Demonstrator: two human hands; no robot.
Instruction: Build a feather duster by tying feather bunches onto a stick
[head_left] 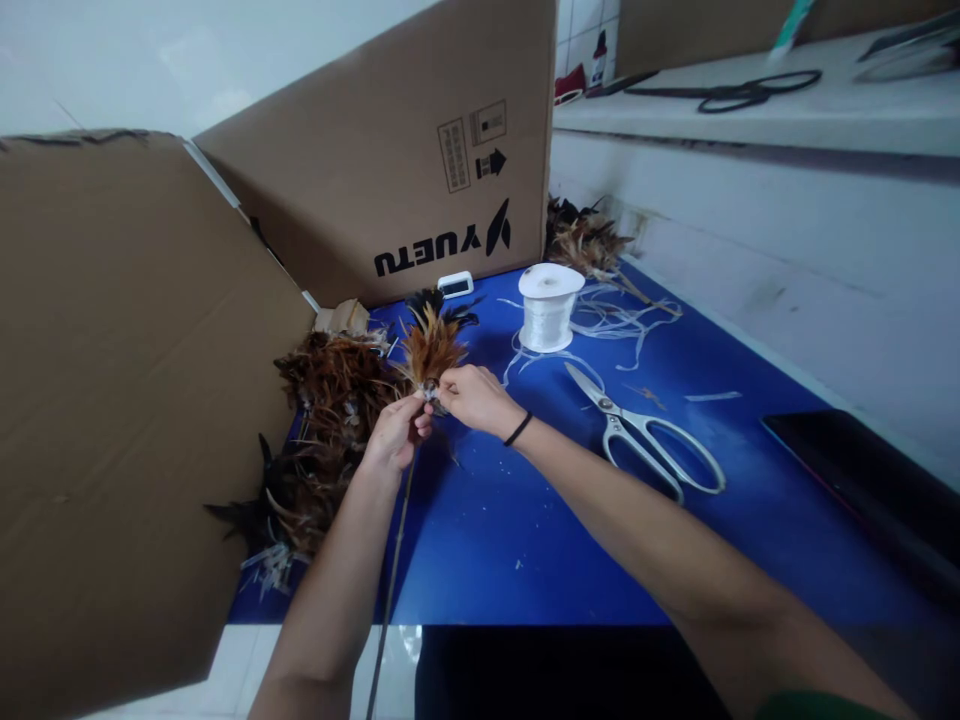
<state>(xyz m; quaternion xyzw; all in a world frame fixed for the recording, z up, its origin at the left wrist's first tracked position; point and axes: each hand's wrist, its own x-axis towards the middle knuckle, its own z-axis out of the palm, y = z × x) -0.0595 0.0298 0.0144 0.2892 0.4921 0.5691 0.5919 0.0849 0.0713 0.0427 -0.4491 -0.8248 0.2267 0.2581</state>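
Note:
Over the blue table, both hands meet at the base of a feather bundle (431,345), brown with dark tips, which points away from me. My left hand (400,428) is closed round the bundle's base, where a thin stick (399,545) runs down past the table's front edge. From the right, my right hand (472,397) pinches the whitish binding at that base; fingertip detail is too small to make out. A pile of brown feathers (330,385) lies left of the hands, with black-tipped feathers (292,500) nearer me.
Behind stands a cardboard box (390,150), with a large flap (135,400) at left. On the blue table (525,540) are a ribbon spool (547,310), open scissors (645,435), a small white device (455,285) and a black tablet-like object (862,490). More feathers (589,240) lie behind.

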